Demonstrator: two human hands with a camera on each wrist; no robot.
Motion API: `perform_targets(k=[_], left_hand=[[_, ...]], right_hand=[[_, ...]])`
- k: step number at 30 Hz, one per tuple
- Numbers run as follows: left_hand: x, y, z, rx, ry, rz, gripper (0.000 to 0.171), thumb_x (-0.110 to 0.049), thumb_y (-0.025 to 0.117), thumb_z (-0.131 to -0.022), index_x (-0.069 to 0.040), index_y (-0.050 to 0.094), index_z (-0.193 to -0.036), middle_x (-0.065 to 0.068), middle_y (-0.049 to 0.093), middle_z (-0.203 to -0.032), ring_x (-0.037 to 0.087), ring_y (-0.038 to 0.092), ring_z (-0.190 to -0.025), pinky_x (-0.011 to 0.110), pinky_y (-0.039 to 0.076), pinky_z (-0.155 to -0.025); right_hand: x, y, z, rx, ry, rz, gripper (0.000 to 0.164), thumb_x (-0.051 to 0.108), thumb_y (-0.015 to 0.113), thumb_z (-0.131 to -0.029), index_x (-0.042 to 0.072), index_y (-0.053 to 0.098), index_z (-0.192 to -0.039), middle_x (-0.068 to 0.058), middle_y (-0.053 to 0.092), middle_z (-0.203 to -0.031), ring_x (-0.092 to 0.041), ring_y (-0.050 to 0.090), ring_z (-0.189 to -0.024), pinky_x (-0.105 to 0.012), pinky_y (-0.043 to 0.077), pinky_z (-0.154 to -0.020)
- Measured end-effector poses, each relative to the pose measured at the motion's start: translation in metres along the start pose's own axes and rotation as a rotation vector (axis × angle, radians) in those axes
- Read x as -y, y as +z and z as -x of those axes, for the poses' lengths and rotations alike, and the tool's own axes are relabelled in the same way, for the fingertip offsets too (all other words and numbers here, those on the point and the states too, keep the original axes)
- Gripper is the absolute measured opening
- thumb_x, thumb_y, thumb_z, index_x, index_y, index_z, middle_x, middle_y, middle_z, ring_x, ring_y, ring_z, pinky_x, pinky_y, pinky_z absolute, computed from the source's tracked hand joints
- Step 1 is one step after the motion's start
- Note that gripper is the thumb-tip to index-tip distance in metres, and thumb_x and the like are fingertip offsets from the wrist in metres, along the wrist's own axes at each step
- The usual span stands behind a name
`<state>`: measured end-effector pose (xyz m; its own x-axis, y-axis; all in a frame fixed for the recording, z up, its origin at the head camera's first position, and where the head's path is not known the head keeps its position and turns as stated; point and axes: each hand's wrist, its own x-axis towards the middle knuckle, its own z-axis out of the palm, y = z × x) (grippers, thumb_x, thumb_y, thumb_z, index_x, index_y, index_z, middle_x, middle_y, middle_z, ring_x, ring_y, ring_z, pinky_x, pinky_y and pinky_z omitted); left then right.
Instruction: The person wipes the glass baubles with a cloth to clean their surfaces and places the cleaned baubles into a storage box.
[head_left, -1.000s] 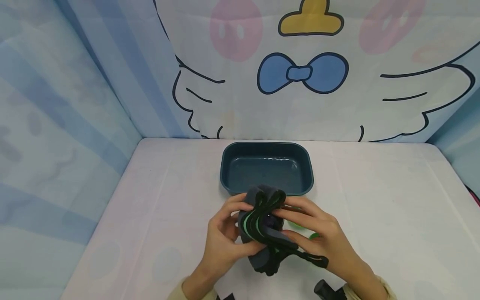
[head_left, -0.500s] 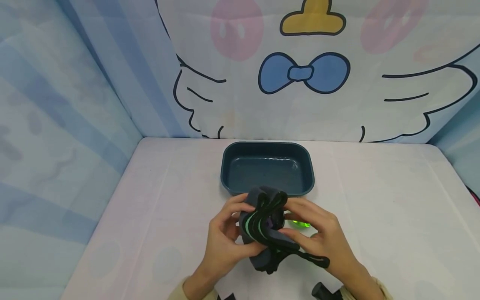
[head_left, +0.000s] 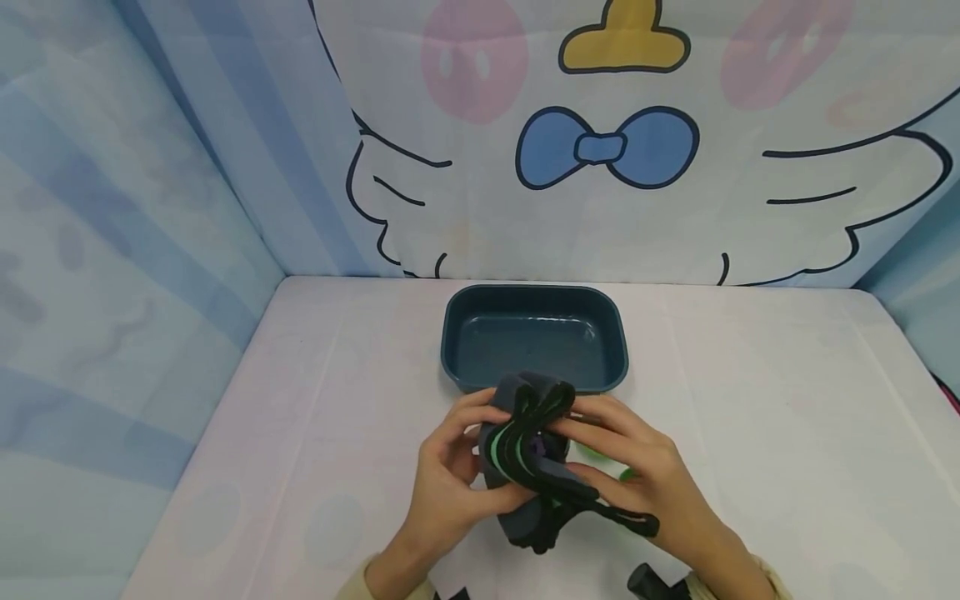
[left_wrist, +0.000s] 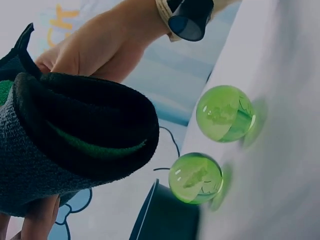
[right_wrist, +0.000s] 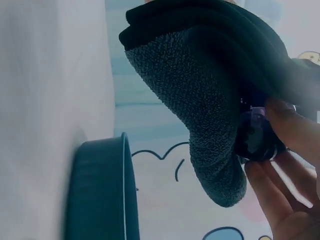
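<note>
My left hand (head_left: 450,479) grips a folded dark grey cloth (head_left: 517,512) with black edges and green stripes, fingers and thumb on either side of it. Tucked against the cloth is a dark, glossy ball (right_wrist: 252,140) with a purple tint. Fingers and thumb of my right hand (head_left: 637,458) pinch this ball, as the right wrist view shows. Two clear green balls, one (left_wrist: 225,114) beside the other (left_wrist: 196,178), rest on the table below; the right hand mostly covers them in the head view.
Just beyond the hands stands a dark teal rectangular basin (head_left: 534,340) on the pale table (head_left: 765,400). Printed curtains (head_left: 607,225) rise behind the table and along its sides. A dark wrist camera (head_left: 651,581) sits at the right sleeve.
My right hand's fingers shifted back off the ball half a second ago, then came forward over it again. The left hand and cloth stay almost where they were.
</note>
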<state>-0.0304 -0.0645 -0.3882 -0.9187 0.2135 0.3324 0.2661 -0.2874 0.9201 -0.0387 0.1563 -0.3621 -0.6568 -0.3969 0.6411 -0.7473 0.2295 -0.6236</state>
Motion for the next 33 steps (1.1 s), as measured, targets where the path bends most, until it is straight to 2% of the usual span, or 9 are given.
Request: perform_targets(k=[3, 6, 9, 13, 17, 20, 24, 28, 33], left_hand=[[0.002, 0.000, 0.001, 0.017, 0.026, -0.003, 0.053, 0.009, 0.079, -0.074, 0.008, 0.056, -0.122, 0.020, 0.045, -0.141, 0.014, 0.061, -0.099, 0.036, 0.062, -0.080], [0.002, 0.001, 0.000, 0.013, 0.024, -0.001, 0.053, 0.009, 0.079, -0.074, 0.008, 0.056, -0.122, 0.019, 0.046, -0.139, 0.015, 0.062, -0.099, 0.037, 0.061, -0.081], [0.002, 0.002, -0.001, 0.002, 0.016, 0.009, 0.054, 0.009, 0.079, -0.073, 0.008, 0.056, -0.122, 0.020, 0.048, -0.138, 0.018, 0.063, -0.100, 0.039, 0.061, -0.083], [0.002, 0.002, -0.001, -0.009, 0.013, 0.016, 0.054, 0.010, 0.079, -0.072, 0.009, 0.056, -0.121, 0.020, 0.048, -0.137, 0.018, 0.063, -0.100, 0.039, 0.061, -0.082], [0.003, 0.002, -0.001, -0.003, 0.017, 0.046, 0.055, 0.011, 0.078, -0.072, 0.009, 0.055, -0.121, 0.020, 0.047, -0.138, 0.022, 0.062, -0.105, 0.038, 0.061, -0.083], [0.003, 0.002, -0.001, 0.007, 0.020, 0.074, 0.055, 0.012, 0.078, -0.072, 0.009, 0.054, -0.122, 0.021, 0.047, -0.138, 0.025, 0.062, -0.109, 0.038, 0.061, -0.085], [0.003, 0.002, 0.000, 0.019, 0.022, 0.085, 0.055, 0.012, 0.078, -0.073, 0.008, 0.054, -0.122, 0.021, 0.046, -0.139, 0.026, 0.060, -0.110, 0.038, 0.060, -0.086], [0.002, 0.003, -0.001, 0.013, 0.011, 0.084, 0.055, 0.011, 0.078, -0.074, 0.007, 0.054, -0.124, 0.020, 0.047, -0.140, 0.027, 0.062, -0.110, 0.038, 0.060, -0.087], [0.002, 0.003, -0.002, -0.004, 0.013, 0.072, 0.054, 0.009, 0.079, -0.074, 0.008, 0.055, -0.123, 0.020, 0.049, -0.138, 0.026, 0.064, -0.109, 0.039, 0.060, -0.087]], right_hand=[[0.001, 0.001, 0.001, -0.017, 0.087, -0.013, 0.039, 0.015, 0.074, -0.089, 0.001, 0.066, -0.124, -0.009, 0.065, -0.124, -0.008, 0.061, -0.116, -0.019, 0.053, -0.095], [0.003, 0.002, 0.001, -0.030, 0.163, -0.025, 0.049, -0.004, 0.081, -0.077, 0.001, 0.066, -0.123, -0.008, 0.067, -0.119, -0.008, 0.065, -0.106, -0.021, 0.057, -0.086], [0.002, 0.003, 0.001, -0.035, 0.162, -0.013, 0.059, -0.011, 0.083, -0.070, 0.002, 0.066, -0.124, -0.010, 0.067, -0.120, -0.011, 0.066, -0.106, -0.021, 0.057, -0.086], [0.001, 0.000, 0.002, -0.004, 0.133, 0.015, 0.055, -0.003, 0.083, -0.074, 0.004, 0.066, -0.126, -0.010, 0.065, -0.126, -0.011, 0.062, -0.116, -0.018, 0.051, -0.096], [0.000, -0.006, 0.001, 0.054, 0.067, -0.009, 0.041, 0.013, 0.076, -0.087, 0.004, 0.066, -0.126, -0.009, 0.061, -0.132, -0.012, 0.054, -0.127, -0.019, 0.046, -0.105], [-0.002, -0.007, -0.002, 0.069, -0.008, -0.051, 0.037, 0.020, 0.069, -0.093, 0.002, 0.066, -0.125, -0.011, 0.060, -0.133, -0.015, 0.053, -0.128, -0.020, 0.046, -0.105], [-0.002, -0.006, -0.002, 0.054, -0.026, -0.064, 0.036, 0.020, 0.067, -0.093, 0.001, 0.067, -0.124, -0.011, 0.061, -0.132, -0.015, 0.055, -0.127, -0.020, 0.048, -0.103], [0.001, -0.003, 0.001, 0.019, 0.052, -0.050, 0.040, 0.007, 0.075, -0.086, 0.001, 0.066, -0.125, -0.010, 0.063, -0.130, -0.013, 0.057, -0.125, -0.020, 0.049, -0.101], [0.007, 0.002, 0.000, -0.023, 0.241, -0.038, 0.056, -0.010, 0.078, -0.076, 0.005, 0.065, -0.128, -0.006, 0.066, -0.123, -0.010, 0.063, -0.114, -0.023, 0.056, -0.090]])
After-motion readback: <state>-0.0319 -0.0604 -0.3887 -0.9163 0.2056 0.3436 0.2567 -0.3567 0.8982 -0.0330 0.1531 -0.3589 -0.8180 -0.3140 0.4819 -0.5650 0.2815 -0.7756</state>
